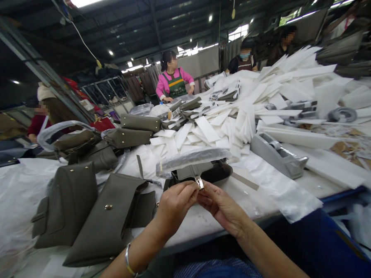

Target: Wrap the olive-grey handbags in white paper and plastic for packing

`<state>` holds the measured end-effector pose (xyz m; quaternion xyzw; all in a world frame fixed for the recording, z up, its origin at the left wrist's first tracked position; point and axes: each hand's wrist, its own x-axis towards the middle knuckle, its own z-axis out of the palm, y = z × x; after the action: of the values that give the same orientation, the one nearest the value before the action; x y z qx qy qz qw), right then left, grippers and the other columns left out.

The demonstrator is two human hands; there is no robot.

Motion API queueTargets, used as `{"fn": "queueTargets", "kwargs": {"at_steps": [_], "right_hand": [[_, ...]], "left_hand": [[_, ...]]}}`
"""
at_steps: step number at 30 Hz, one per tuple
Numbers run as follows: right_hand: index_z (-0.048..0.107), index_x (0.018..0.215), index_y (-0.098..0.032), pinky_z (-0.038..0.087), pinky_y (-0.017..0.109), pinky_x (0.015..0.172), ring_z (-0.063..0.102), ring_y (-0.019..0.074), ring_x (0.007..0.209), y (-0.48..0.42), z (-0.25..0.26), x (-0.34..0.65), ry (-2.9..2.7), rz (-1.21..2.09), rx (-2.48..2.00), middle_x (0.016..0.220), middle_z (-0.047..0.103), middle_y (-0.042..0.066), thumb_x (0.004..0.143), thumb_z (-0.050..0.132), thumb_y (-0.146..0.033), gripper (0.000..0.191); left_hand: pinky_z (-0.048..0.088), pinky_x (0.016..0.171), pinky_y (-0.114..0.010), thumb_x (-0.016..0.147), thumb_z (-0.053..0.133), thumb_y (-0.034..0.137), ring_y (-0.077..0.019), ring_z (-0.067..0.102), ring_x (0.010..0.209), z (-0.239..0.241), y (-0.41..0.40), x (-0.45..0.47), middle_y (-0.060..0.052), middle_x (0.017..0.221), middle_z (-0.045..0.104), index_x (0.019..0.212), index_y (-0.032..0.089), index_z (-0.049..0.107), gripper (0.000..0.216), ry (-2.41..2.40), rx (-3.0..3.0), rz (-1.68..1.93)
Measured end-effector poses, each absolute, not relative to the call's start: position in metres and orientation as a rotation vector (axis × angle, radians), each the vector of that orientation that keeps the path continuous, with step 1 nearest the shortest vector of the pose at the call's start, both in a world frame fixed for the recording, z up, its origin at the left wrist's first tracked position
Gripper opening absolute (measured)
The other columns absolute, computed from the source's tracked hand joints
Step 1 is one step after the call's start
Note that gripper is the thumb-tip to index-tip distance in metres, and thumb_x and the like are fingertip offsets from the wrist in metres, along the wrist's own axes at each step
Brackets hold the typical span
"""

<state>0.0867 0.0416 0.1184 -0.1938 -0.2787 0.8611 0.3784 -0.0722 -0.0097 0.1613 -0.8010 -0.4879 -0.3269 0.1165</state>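
My left hand [173, 204] and my right hand [222, 207] meet at the table's near edge, fingertips pinching the small metal clasp [199, 182] on the front tab of an olive-grey handbag [202, 171]. The bag lies open-side toward me, with a plastic-wrapped handle [190, 159] across its top. A bracelet sits on my left wrist. Two more olive-grey bags [68, 203] [109, 222] lie flat to my left, close to my left forearm.
A grey tape dispenser [278, 154] stands to the right of the bag. White foam sheets [268, 97] are heaped across the table's far half. More bags [133, 130] are stacked at the left. Clear plastic bags [4, 204] cover the left edge. Other people work at the far side.
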Motion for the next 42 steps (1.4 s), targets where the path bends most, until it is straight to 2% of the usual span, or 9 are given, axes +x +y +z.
{"fn": "queueTargets", "kwargs": {"at_steps": [7,14,20,25,29,33,37,39,42], "right_hand": [[0.077,0.102,-0.022,0.050,0.022,0.090,0.068,0.0115,0.092,0.039,0.118,0.089,-0.734,2.217,-0.506,0.106,0.075,0.001,0.073,0.086,-0.041,0.036],[0.075,0.109,-0.022,0.050,0.020,0.089,0.069,0.0105,0.091,0.039,0.115,0.090,-0.790,2.212,-0.474,0.110,0.075,0.003,0.082,0.080,-0.040,0.033],[0.074,0.114,-0.022,0.050,0.024,0.094,0.069,0.0141,0.098,0.039,0.118,0.089,-0.868,2.172,-0.476,0.113,0.074,0.004,0.084,0.078,-0.039,0.035],[0.074,0.117,-0.024,0.048,0.029,0.101,0.069,0.0171,0.101,0.040,0.121,0.091,-0.962,2.121,-0.473,0.113,0.074,0.006,0.085,0.077,-0.039,0.036],[0.072,0.121,-0.026,0.047,0.036,0.105,0.070,0.0204,0.103,0.040,0.119,0.092,-1.078,2.017,-0.468,0.113,0.075,0.005,0.086,0.076,-0.040,0.038],[0.073,0.118,-0.028,0.049,0.041,0.102,0.071,0.0227,0.099,0.041,0.113,0.092,-1.160,1.939,-0.552,0.104,0.078,0.004,0.080,0.079,-0.044,0.042],[0.071,0.121,-0.025,0.050,0.043,0.102,0.072,0.0231,0.097,0.042,0.106,0.093,-1.212,1.881,-0.622,0.098,0.079,0.005,0.079,0.080,-0.045,0.048],[0.067,0.126,-0.024,0.051,0.044,0.100,0.073,0.0240,0.094,0.043,0.104,0.091,-1.261,1.850,-0.644,0.097,0.079,0.006,0.078,0.081,-0.045,0.054],[0.068,0.124,-0.022,0.053,0.046,0.098,0.073,0.0263,0.094,0.043,0.105,0.090,-1.320,1.781,-0.675,0.094,0.079,0.006,0.076,0.082,-0.046,0.055]], "left_hand": [[0.052,0.085,-0.021,0.093,0.063,0.016,-0.0141,0.071,0.094,0.162,-0.006,-0.072,-0.001,0.102,0.074,0.101,0.022,0.066,0.010,-1.630,-2.393,-1.117],[0.051,0.085,-0.022,0.089,0.065,0.012,-0.0141,0.069,0.093,0.164,-0.009,-0.074,0.001,0.101,0.074,0.098,0.023,0.066,0.015,-1.786,-2.410,-1.190],[0.051,0.079,-0.025,0.090,0.063,0.015,-0.0151,0.067,0.086,0.160,-0.010,-0.073,-0.001,0.098,0.072,0.098,0.023,0.065,0.011,-1.884,-2.346,-1.215],[0.049,0.069,-0.023,0.088,0.064,0.020,-0.0129,0.063,0.073,0.155,-0.010,-0.069,0.000,0.086,0.070,0.094,0.021,0.067,0.006,-2.004,-2.274,-1.413],[0.044,0.059,-0.021,0.089,0.065,0.034,-0.0112,0.058,0.065,0.150,-0.006,-0.068,-0.001,0.078,0.068,0.091,0.018,0.067,0.017,-2.269,-2.194,-1.876],[0.040,0.054,-0.018,0.086,0.068,0.046,-0.0067,0.054,0.059,0.151,0.000,-0.068,-0.003,0.091,0.070,0.090,0.016,0.061,0.031,-2.481,-1.972,-2.569],[0.049,0.067,-0.020,0.087,0.066,0.045,-0.0092,0.061,0.072,0.151,-0.002,-0.068,-0.002,0.090,0.065,0.092,0.019,0.054,0.030,-2.419,-1.868,-2.933],[0.051,0.073,-0.023,0.092,0.059,0.044,-0.0101,0.060,0.072,0.149,-0.004,-0.070,-0.001,0.084,0.061,0.092,0.019,0.053,0.026,-2.335,-1.990,-2.785],[0.051,0.075,-0.026,0.096,0.053,0.041,-0.0140,0.062,0.075,0.146,-0.009,-0.077,-0.002,0.081,0.062,0.092,0.019,0.058,0.023,-2.233,-2.069,-2.091]]}}
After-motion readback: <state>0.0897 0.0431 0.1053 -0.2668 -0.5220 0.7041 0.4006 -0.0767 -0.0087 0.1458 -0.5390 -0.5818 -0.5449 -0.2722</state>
